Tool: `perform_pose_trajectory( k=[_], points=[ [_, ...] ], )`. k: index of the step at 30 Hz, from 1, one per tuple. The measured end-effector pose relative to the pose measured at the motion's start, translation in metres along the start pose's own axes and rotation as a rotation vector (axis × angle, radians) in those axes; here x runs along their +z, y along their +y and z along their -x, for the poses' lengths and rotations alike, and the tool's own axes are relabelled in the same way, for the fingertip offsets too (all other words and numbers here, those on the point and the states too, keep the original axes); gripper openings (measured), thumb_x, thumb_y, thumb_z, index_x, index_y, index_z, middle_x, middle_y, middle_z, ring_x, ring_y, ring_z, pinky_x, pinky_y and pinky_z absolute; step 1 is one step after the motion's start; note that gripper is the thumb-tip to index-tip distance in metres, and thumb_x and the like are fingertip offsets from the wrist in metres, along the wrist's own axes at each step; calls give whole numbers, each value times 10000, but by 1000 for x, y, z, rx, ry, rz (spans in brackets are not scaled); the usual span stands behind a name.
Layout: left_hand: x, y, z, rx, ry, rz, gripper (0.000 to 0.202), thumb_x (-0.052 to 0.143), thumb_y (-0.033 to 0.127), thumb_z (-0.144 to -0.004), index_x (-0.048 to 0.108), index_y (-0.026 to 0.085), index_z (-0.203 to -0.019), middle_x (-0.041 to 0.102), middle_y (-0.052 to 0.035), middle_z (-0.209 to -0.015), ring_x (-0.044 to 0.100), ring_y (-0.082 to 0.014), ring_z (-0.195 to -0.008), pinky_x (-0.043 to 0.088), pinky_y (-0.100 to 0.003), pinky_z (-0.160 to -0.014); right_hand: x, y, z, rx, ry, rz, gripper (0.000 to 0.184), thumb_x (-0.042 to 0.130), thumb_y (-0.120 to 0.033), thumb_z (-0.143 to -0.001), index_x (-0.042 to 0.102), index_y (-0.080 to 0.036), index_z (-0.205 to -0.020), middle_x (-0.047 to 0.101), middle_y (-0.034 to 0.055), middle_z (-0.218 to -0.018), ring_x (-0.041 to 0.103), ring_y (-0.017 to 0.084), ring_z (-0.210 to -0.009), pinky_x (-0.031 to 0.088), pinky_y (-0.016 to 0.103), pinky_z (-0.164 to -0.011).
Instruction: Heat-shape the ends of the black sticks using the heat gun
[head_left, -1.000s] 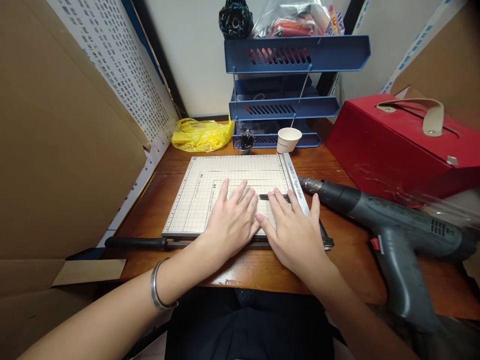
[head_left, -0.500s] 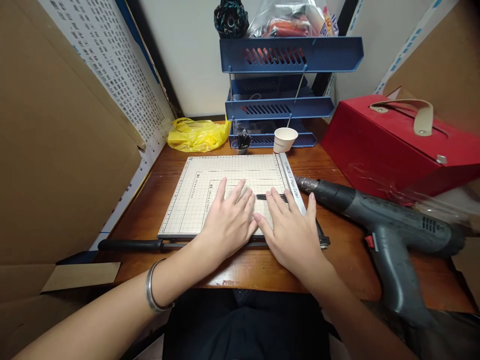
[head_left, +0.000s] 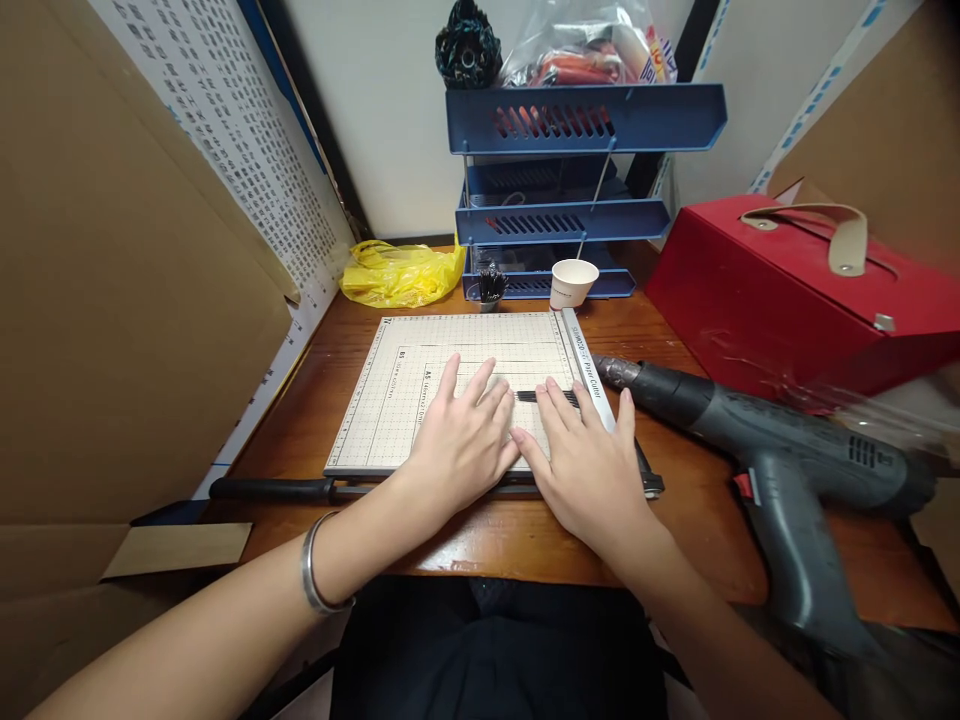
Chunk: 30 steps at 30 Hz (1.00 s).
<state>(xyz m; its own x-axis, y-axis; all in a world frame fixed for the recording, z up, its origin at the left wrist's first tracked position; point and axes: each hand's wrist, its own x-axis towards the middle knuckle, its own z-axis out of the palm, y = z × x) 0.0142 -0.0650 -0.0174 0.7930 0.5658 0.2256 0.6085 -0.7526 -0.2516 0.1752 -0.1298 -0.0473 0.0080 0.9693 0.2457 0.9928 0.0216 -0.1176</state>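
A gridded paper cutter board (head_left: pixel 397 400) lies on the wooden desk (head_left: pixel 697 500). My left hand (head_left: pixel 461 440) rests flat on it, fingers spread, with a metal bangle on the wrist. Beside it my right hand (head_left: pixel 589 460) also lies flat, palm down, at the board's right edge near the ruler strip (head_left: pixel 586 365). A thin black piece (head_left: pixel 534 396) lies on the board just beyond the fingertips of both hands. Neither hand grips anything. The cutter's black-handled arm (head_left: pixel 277 488) lies along the board's near edge.
A grey heat gun (head_left: pixel 772 450) lies to the right. A red box (head_left: pixel 795 290) with a tan handle stands at the back right. A blue stacked tray (head_left: pixel 562 190), a paper cup (head_left: pixel 574 282), a yellow bag (head_left: pixel 401 272) and cardboard (head_left: pixel 127 300) on the left surround the board.
Both hands stay flat in the same place on the board. Only the camera view shifts slightly.
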Motion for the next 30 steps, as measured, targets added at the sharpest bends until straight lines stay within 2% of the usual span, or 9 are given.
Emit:
perform_pose_trajectory(
  k=[5,11,16,30],
  points=[
    [2,0,0,17,-11,-3,478,428,370,-1069,642,97,-1398,639,-131,-1467,462,-345,-1481,295,-603,-1230,2,1,1,-10,22,-8,682,206,-533,-1095,495,-98,-1533,470,128,-1600,401,396,-1496,122,741,-1216],
    [3,2,3,7,42,-12,447,437,337,-1066,667,93,-1361,675,-129,-1422,496,-349,-1451,288,-611,-1230,0,-1,0,11,2,-8,693,222,-554,-1089,479,-99,-1544,452,113,-1613,394,398,-1499,124,747,-1219],
    [3,3,2,20,20,-15,449,415,317,-1073,653,89,-1379,668,-135,-1430,492,-334,-1457,299,-592,-1230,-1,-2,-1,11,-18,-1,693,226,-554,-1091,466,-95,-1551,447,104,-1617,378,393,-1510,116,739,-1225],
    [4,6,4,2,58,-12,449,404,301,-1075,662,63,-1354,686,-136,-1405,511,-340,-1438,310,-619,-1215,-1,0,1,7,-22,4,680,220,-544,-1094,452,-110,-1564,431,119,-1624,376,388,-1515,121,743,-1223]
  ],
)
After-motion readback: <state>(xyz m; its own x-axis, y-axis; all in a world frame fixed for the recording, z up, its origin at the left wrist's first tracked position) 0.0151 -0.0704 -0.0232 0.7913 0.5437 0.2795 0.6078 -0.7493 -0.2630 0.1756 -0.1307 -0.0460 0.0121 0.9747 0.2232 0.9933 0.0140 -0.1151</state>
